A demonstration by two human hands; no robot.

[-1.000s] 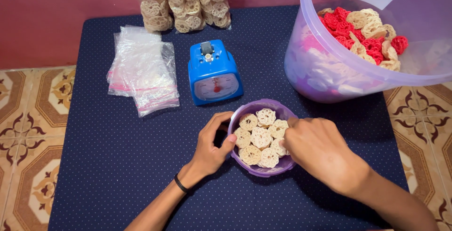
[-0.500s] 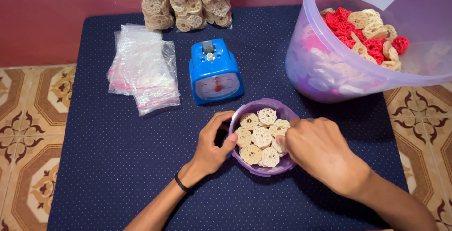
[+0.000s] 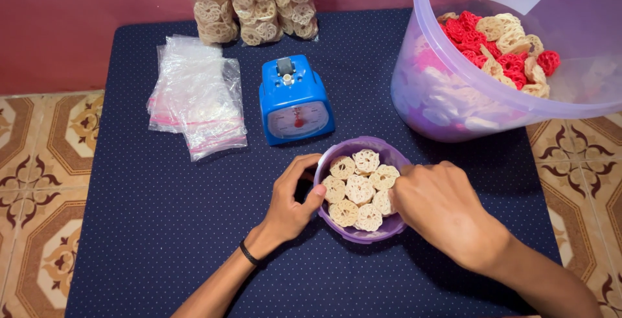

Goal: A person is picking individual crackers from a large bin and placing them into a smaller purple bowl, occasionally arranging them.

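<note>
Left hand (image 3: 289,202) gripped the rim of the purple bowl (image 3: 360,188), just below the blue scale (image 3: 295,100), right hand (image 3: 435,202) pinching its light, probably brittle crackers (image 3: 358,189), best taken by edges.

1. A blue scale (image 3: 295,100) stands near the middle of the dark blue dotted cloth (image 3: 149,227), its dial facing the camera.
2. A stack of clear bags (image 3: 196,104) with pink strips lies left of the scale, well apart from it.
3. Three filled packs (image 3: 249,3) of pale flower-shaped crackers stand at the cloth's far edge, against a red wall (image 3: 65,20).
4. A large translucent purple tub (image 3: 453,91) sits at the right, holding red and pale crackers (image 3: 502,49).
5. Patterned floor tiles (image 3: 39,182) show on both sides of the cloth.
</note>
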